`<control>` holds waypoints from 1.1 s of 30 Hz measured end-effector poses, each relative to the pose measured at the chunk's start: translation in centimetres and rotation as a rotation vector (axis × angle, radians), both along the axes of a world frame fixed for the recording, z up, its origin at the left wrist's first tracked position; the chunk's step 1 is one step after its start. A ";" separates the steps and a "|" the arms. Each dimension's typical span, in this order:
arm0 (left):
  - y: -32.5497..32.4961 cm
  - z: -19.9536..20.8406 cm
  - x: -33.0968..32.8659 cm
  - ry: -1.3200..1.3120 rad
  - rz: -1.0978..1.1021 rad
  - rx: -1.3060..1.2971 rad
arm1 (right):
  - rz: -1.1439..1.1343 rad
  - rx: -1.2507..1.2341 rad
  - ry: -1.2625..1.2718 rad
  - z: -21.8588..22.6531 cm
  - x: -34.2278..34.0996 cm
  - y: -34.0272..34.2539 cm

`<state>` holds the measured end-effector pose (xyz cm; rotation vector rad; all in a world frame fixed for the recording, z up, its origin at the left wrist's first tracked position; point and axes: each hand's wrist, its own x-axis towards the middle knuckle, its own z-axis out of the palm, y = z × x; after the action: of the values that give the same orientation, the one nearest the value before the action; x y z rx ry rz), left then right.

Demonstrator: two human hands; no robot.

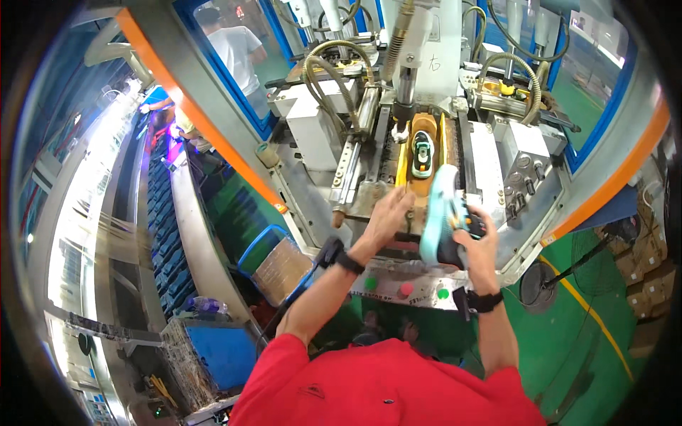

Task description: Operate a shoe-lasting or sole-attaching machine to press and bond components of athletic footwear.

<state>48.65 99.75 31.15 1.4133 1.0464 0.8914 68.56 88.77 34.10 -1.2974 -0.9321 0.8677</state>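
My right hand [480, 245] grips a mint-green and black sports shoe [442, 221], which is tilted with its pale sole side turned left and is slightly blurred. Left of that shoe, at the front edge of the machine bed, is my left hand [391, 215]. Its fingers are curled together, and I cannot make out whether anything is between them. Just beyond both hands, a second shoe [423, 154], black with mint and white, lies in a yellow-edged mould [420, 186] under a vertical press rod [406, 89].
A front panel [387, 287] with green and red buttons lies below my hands. Machine blocks and hoses flank the mould. At left are a blue-framed cart [278, 270] and a conveyor line [186, 220]. A fan [538, 285] stands at right. Another person [233, 53] is beyond the frame.
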 end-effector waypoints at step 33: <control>-14.1 4.5 -18.2 -0.368 0.550 -0.394 | -0.056 -0.469 -1.112 -11.3 -5.4 36.8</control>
<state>30.48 85.64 35.62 0.6054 1.2579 1.2022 63.16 125.53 22.77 -2.2787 -1.5715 0.2509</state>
